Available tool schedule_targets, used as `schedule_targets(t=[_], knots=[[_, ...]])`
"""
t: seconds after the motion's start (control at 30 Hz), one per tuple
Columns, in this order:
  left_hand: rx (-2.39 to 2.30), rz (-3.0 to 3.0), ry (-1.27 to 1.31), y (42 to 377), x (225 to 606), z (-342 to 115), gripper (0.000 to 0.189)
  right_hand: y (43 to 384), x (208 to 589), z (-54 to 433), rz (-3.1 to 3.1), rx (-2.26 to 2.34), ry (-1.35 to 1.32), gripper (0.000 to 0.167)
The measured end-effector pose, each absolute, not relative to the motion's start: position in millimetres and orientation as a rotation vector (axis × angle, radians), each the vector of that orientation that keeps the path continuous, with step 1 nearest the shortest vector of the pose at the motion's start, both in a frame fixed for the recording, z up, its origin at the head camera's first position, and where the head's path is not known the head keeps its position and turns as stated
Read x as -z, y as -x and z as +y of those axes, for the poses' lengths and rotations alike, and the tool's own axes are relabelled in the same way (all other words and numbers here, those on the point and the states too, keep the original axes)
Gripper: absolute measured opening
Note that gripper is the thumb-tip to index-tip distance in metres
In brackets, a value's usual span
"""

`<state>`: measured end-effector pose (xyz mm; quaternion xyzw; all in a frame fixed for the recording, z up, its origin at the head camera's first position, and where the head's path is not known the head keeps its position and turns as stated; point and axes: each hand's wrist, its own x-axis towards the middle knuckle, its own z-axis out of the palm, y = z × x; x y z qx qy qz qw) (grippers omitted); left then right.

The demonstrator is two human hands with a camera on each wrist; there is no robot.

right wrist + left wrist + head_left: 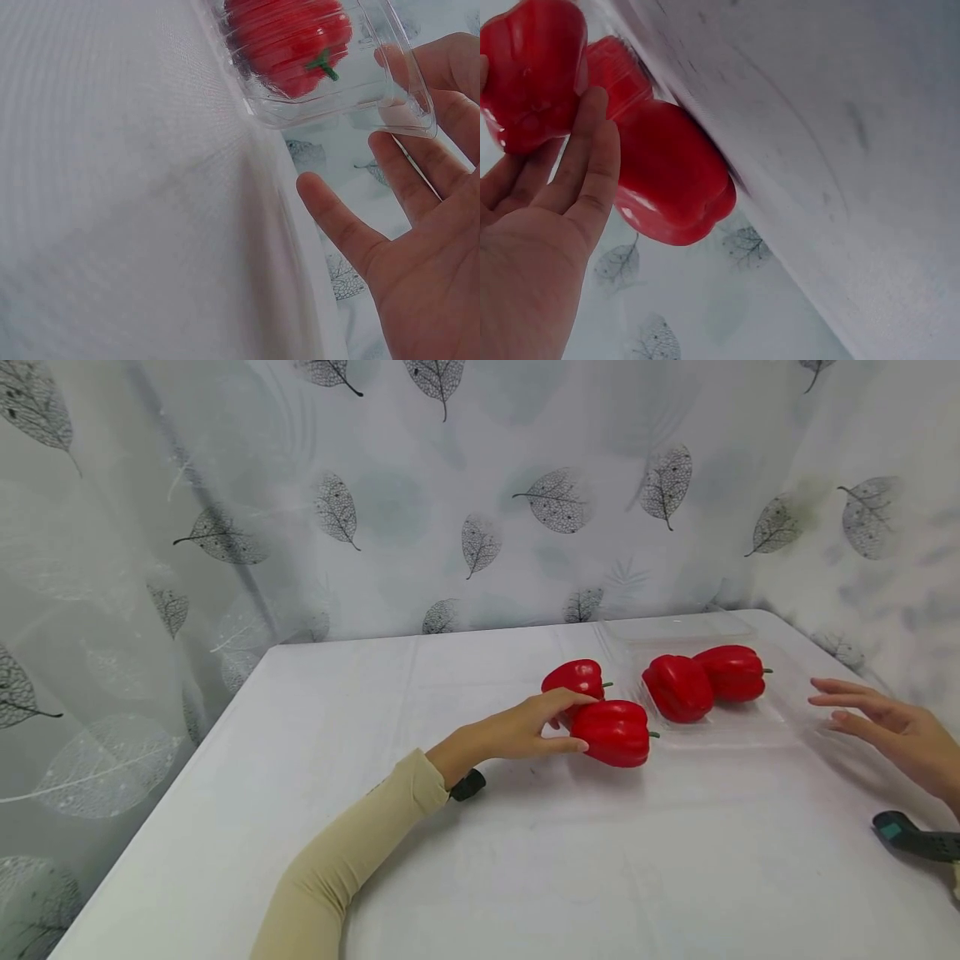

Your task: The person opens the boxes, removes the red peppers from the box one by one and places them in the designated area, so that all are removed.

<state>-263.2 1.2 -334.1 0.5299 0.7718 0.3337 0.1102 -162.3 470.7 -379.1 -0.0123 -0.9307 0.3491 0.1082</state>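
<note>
In the head view my left hand (pixel 536 727) grips a red bell pepper (pixel 611 735) by its left end, its green stem to the right. A second red bell pepper (pixel 573 677) lies just behind it on the table; the left wrist view shows that pepper (pixel 673 176) beyond my fingers. Two more red peppers, a left one (pixel 677 687) and a right one (pixel 733 672), sit in a clear plastic container (pixel 738 737). To the right of the container, my right hand (pixel 892 731) is held with fingers spread, holding nothing. Its fingers overlap the container's clear wall (pixel 352 112) in the right wrist view.
The container's clear lid (pixel 678 627) stands at the back, by the far edge of the white table (pixel 420 877). Behind the table hangs a curtain (pixel 420 485) with a leaf print. A dark strap (pixel 918 839) is on the right wrist.
</note>
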Motion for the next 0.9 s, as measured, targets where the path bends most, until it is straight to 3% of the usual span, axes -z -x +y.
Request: schedule_targets(t=[0.9], knots=[[-0.889, 2.381, -1.306, 263.8, 338.8, 2.9, 0.064, 162.0, 378.1, 469.6, -2.701, -1.11, -0.03, 0.04]])
